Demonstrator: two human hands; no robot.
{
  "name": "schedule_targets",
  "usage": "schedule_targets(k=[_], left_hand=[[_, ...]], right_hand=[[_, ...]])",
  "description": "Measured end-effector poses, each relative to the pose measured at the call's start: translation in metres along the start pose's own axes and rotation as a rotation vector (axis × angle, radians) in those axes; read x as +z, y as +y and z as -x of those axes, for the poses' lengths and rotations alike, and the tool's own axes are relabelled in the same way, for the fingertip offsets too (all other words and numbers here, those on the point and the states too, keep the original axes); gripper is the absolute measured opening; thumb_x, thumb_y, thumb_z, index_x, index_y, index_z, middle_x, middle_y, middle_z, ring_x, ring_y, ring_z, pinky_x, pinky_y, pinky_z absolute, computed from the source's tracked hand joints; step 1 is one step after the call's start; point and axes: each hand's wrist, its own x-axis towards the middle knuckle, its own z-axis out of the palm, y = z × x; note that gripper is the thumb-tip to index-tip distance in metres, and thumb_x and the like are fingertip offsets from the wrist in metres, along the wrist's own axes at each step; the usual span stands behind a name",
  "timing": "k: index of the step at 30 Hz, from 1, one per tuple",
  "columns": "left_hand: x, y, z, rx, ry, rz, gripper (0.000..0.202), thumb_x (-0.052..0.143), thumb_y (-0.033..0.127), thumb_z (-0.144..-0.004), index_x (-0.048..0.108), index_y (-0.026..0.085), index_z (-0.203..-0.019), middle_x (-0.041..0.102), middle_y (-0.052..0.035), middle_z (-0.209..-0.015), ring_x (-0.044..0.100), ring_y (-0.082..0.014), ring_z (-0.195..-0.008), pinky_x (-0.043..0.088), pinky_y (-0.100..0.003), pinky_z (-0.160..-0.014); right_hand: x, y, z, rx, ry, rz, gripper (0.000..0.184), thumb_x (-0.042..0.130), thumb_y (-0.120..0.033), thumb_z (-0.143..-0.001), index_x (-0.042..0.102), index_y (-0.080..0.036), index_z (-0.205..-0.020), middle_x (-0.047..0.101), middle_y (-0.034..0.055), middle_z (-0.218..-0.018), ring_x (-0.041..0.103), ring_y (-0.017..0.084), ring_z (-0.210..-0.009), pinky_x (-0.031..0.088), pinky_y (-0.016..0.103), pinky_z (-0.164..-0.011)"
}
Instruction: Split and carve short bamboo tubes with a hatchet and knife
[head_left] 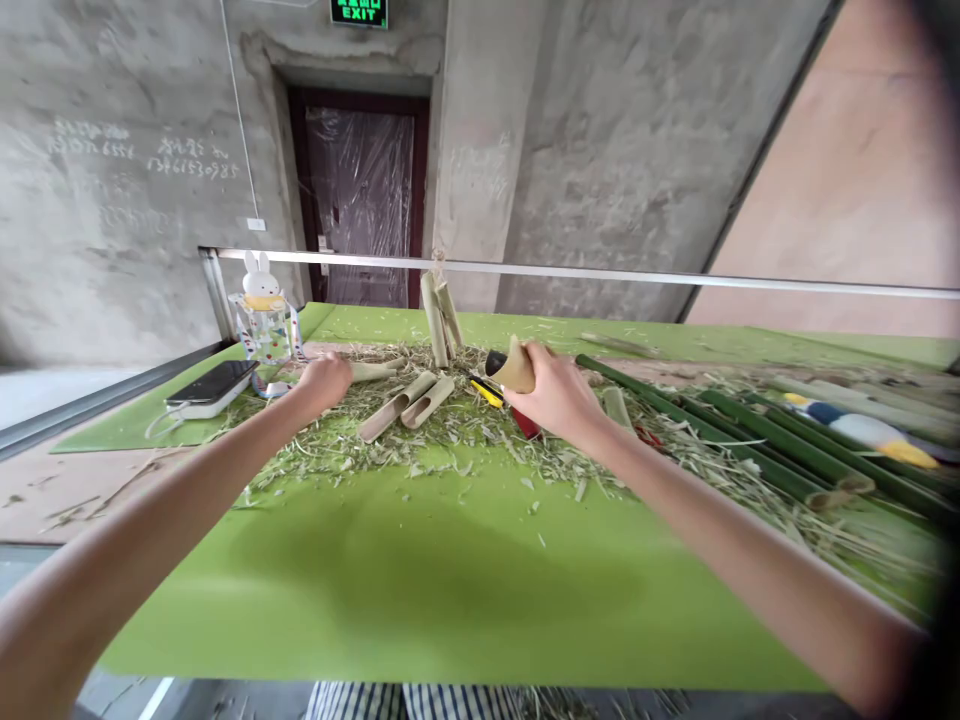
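My right hand [547, 392] is shut on a curved, tan section of split bamboo [515, 368], which it holds up above the mat. Just behind that section is a black object [495, 362], partly hidden. A yellow utility knife [486, 392] lies just left of my right hand, with a red-handled tool [525, 423] below the hand. My left hand [326, 383] closes on the end of a short bamboo piece [371, 371]. Two split bamboo tubes [412, 405] lie between my hands among pale bamboo shavings [450, 440].
A green mat [375, 590] covers the table. Long green bamboo poles [750, 450] lie at right. Upright bamboo pieces [436, 320] stand behind my hands. At left are a phone on a power bank [212, 388] and a rabbit-topped clear container [262, 325].
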Motion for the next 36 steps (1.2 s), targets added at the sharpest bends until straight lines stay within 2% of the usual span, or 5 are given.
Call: schedule_targets(k=[6, 11, 18, 27, 36], left_hand=[[-0.065, 0.008, 0.027, 0.043, 0.169, -0.308, 0.04, 0.025, 0.004, -0.081, 0.05, 0.0, -0.111, 0.057, -0.023, -0.095, 0.054, -0.0289, -0.091, 0.041, -0.046, -0.081], [-0.1, 0.029, 0.048, 0.142, 0.219, -0.241, 0.043, 0.027, 0.008, -0.081, 0.044, 0.007, -0.12, 0.055, -0.0217, -0.103, 0.054, -0.0286, -0.092, 0.047, -0.041, -0.069], [-0.112, 0.049, 0.073, 0.198, 0.29, -0.223, 0.035, 0.032, 0.013, -0.082, 0.045, 0.016, -0.115, 0.056, -0.0155, -0.099, 0.055, -0.024, -0.087, 0.048, -0.035, -0.061], [-0.113, 0.044, 0.079, 0.075, 0.243, -0.192, 0.037, 0.031, 0.018, -0.084, 0.046, 0.011, -0.117, 0.055, -0.0188, -0.095, 0.056, -0.0261, -0.084, 0.047, -0.034, -0.054], [-0.129, 0.06, 0.085, 0.116, 0.228, -0.172, 0.034, 0.031, 0.024, -0.087, 0.048, 0.012, -0.113, 0.056, -0.016, -0.093, 0.056, -0.0232, -0.079, 0.045, -0.028, -0.049]], right_hand=[[-0.003, -0.002, -0.009, -0.093, -0.036, 0.1, 0.054, 0.061, -0.031, -0.069, 0.044, -0.012, -0.116, 0.055, 0.0159, -0.1, 0.054, 0.025, -0.081, 0.048, 0.038, -0.064], [0.005, -0.034, -0.021, -0.272, -0.239, 0.021, 0.062, 0.059, -0.036, -0.075, 0.036, -0.016, -0.128, 0.046, 0.0157, -0.113, 0.051, 0.025, -0.091, 0.052, 0.038, -0.069], [0.006, -0.046, -0.011, -0.402, -0.355, 0.003, 0.079, 0.06, -0.054, -0.069, 0.03, -0.02, -0.133, 0.039, 0.0149, -0.118, 0.044, 0.031, -0.103, 0.048, 0.044, -0.081], [-0.018, -0.034, 0.009, -0.373, -0.468, 0.002, 0.076, 0.058, -0.055, -0.07, 0.03, -0.028, -0.136, 0.037, 0.0124, -0.113, 0.049, 0.024, -0.089, 0.05, 0.036, -0.068], [-0.009, -0.051, 0.01, -0.45, -0.247, 0.242, 0.097, 0.067, -0.05, -0.064, 0.017, -0.022, -0.142, 0.037, 0.0138, -0.107, 0.039, 0.032, -0.105, 0.039, 0.048, -0.092]])
